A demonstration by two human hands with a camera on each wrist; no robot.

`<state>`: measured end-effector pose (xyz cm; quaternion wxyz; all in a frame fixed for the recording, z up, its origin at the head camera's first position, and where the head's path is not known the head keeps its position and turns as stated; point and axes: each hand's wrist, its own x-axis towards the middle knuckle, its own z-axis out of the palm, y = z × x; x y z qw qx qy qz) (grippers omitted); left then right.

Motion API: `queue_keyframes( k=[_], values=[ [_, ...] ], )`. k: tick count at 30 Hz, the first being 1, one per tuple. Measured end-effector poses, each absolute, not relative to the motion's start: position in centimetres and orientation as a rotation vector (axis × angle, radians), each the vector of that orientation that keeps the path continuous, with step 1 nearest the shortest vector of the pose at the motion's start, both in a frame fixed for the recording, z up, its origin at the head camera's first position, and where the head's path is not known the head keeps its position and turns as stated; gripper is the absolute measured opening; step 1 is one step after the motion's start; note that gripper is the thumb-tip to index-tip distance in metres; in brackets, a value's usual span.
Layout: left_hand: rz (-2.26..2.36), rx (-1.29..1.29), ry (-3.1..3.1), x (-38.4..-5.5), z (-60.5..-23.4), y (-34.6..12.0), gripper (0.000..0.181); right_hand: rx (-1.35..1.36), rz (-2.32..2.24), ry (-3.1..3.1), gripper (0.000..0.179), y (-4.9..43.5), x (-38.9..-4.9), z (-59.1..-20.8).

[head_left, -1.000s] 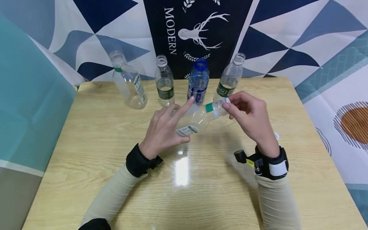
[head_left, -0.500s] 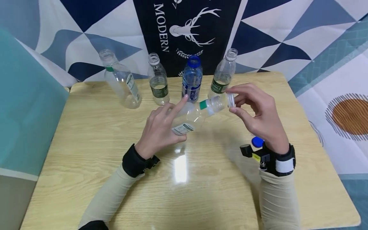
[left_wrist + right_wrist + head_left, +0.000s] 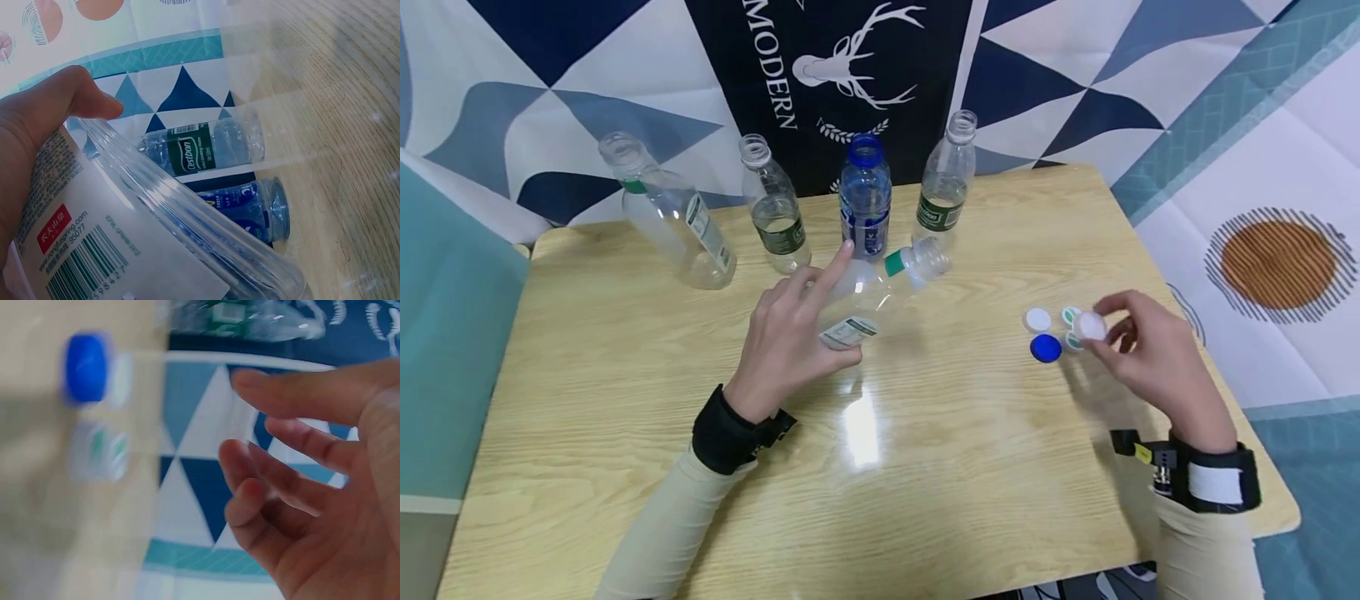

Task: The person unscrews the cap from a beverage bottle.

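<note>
Tilted over the table, a clear plastic bottle (image 3: 883, 292) with a green neck band has no cap on its mouth. My left hand (image 3: 786, 333) grips its body, thumb below and fingers above. The left wrist view shows the bottle's barcode label (image 3: 94, 250) close up. Out to the right, my right hand (image 3: 1161, 362) pinches a white bottle cap (image 3: 1089, 326) between thumb and fingers. That cap overlaps a small group of loose caps: a white one (image 3: 1037, 320), a blue one (image 3: 1046, 348) and green-and-white ones (image 3: 1071, 315).
Along the back edge stand several uncapped bottles: a large clear one (image 3: 673, 221), a small green-labelled one (image 3: 777, 212), a blue one (image 3: 866, 196) and another green-labelled one (image 3: 945, 183). A patterned cloth (image 3: 1037, 75) hangs right behind them. The wooden table (image 3: 940, 467) ends at the right.
My right hand has pulled the white cap off the bottle mouth and carried it right to the loose caps. The left hand keeps its grip on the tilted bottle. The head view has shifted right.
</note>
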<state>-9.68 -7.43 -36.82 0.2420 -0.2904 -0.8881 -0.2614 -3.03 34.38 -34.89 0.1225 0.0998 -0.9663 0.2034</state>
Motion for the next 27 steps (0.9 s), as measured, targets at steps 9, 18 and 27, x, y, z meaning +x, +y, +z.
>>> queue_keyframes(
  k=[9,18,27],
  values=[
    [-0.725,-0.800,-2.429,-9.6,-36.8,-7.4,0.114,0.262,0.498,-3.111,0.022,34.3,-0.6,-38.3],
    [-0.731,-0.805,-2.414,-9.9,-36.9,-7.8,0.112,0.156,0.458,-3.111,0.022,33.5,-0.4,-39.7],
    [-0.840,-0.767,-2.401,-10.3,-37.5,-8.3,0.111,0.438,0.552,-2.782,0.021,29.1,-3.0,-36.8]
  ],
)
